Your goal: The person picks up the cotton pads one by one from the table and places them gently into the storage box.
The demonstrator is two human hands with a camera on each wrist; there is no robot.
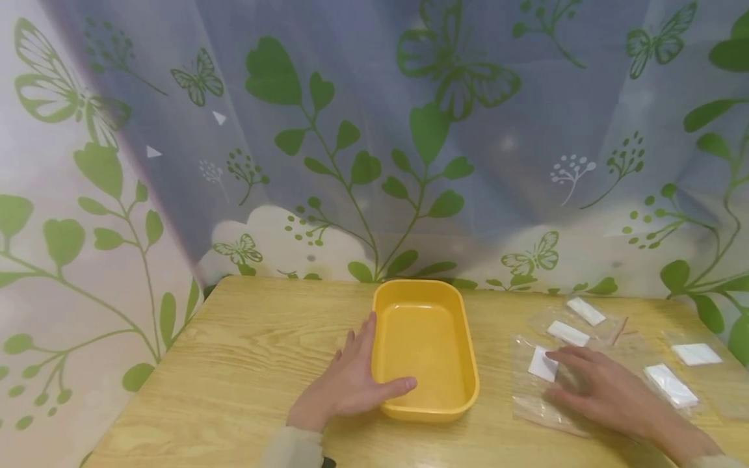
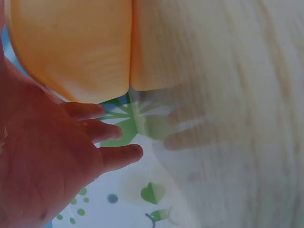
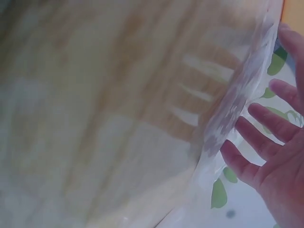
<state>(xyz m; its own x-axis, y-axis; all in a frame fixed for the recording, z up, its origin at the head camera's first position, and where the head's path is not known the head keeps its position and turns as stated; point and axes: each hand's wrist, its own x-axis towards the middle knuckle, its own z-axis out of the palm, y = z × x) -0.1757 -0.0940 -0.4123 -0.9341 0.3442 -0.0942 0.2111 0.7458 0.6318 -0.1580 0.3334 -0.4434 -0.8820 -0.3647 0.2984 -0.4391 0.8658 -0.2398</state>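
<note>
A yellow rectangular basin (image 1: 430, 354) stands on the wooden table. My left hand (image 1: 346, 382) lies along its left side, fingers extended against the outer wall and thumb over the rim. In the left wrist view, the fingers (image 2: 121, 156) are straight and spread beside the basin (image 2: 76, 47). To the right, my right hand (image 1: 603, 390) is low over a clear plastic bag (image 1: 526, 396) with a white rectangular piece (image 1: 543, 364); the index fingertip overlaps that piece. The right wrist view shows straight, spread fingers (image 3: 259, 137) at the bag's edge (image 3: 223, 118).
More clear bags with white rectangular pieces lie around the right hand: two behind it (image 1: 569, 333) and others to its right, one with a white piece (image 1: 696, 354). A patterned curtain (image 1: 351, 130) hangs along the table's back edge. Bare wood (image 1: 251, 351) stretches left of the basin.
</note>
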